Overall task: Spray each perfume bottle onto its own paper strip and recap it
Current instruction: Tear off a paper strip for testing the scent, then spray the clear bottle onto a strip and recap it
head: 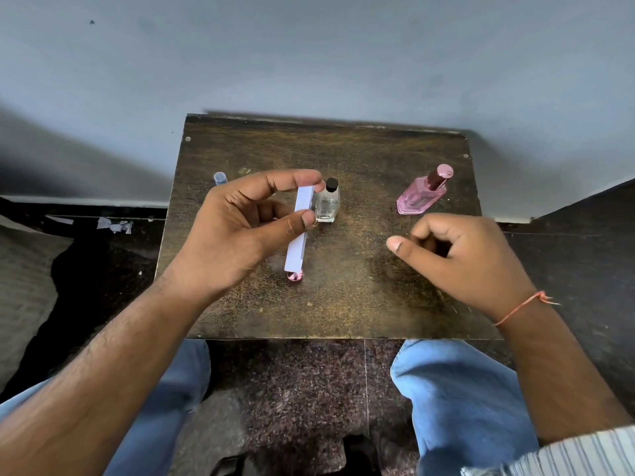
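Observation:
My left hand pinches a white paper strip between thumb and forefinger, holding it above the dark wooden table. Just right of the strip stands a clear glass perfume bottle with a black top. A pink perfume bottle with a pink cap on it stands at the back right. A small pink cap lies on the table under the strip's lower end. My right hand hovers over the table's right side, fingers loosely curled, holding nothing.
A small clear bluish cap sits at the table's left edge, partly behind my left hand. Torn paper bits lie on the dark floor to the left. A grey wall runs behind the table. My knees in blue jeans sit below the front edge.

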Tool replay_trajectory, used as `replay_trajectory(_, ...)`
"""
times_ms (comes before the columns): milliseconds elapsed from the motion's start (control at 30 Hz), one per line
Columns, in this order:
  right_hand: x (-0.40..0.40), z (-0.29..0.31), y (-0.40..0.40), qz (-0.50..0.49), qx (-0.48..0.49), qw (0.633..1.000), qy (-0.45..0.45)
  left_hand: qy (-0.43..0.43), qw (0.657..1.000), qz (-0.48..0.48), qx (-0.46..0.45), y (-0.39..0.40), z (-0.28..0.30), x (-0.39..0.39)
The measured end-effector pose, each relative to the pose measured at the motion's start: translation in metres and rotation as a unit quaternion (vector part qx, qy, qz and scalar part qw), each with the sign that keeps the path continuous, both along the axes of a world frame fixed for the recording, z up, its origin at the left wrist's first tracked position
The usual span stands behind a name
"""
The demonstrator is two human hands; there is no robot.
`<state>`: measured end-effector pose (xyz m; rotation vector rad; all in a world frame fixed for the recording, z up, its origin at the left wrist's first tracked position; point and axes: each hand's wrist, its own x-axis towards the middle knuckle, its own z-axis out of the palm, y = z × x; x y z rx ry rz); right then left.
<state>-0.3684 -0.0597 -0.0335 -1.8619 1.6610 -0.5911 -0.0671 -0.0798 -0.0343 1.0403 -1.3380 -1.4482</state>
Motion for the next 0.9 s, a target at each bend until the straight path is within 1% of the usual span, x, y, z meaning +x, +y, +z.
replay_trajectory(67,0.012,-0.005,-0.001,0.017,-0.004,1.000,0.004,0.021,0.999,0.012,0.021,-0.001,0.000,0.003)
replay_trajectory(233,0.039,-0.014,-0.005,0.034,-0.006,0.999,-0.034,0.116,0.984,0.017,0.131,-0.005,-0.003,0.007)
replay_trajectory(433,0.059,-0.021,-0.013,-0.003,-0.044,0.997,-0.061,0.177,0.959,0.029,0.219,-0.004,-0.002,0.004)
replay_trajectory(633,0.072,-0.024,-0.022,-0.015,-0.056,0.995,-0.080,0.158,0.957,0.043,0.238,-0.007,-0.001,0.007)
replay_trajectory(900,0.079,-0.028,-0.029,-0.007,-0.055,0.995,-0.088,0.115,0.960,0.025,0.254,-0.006,0.003,0.006)
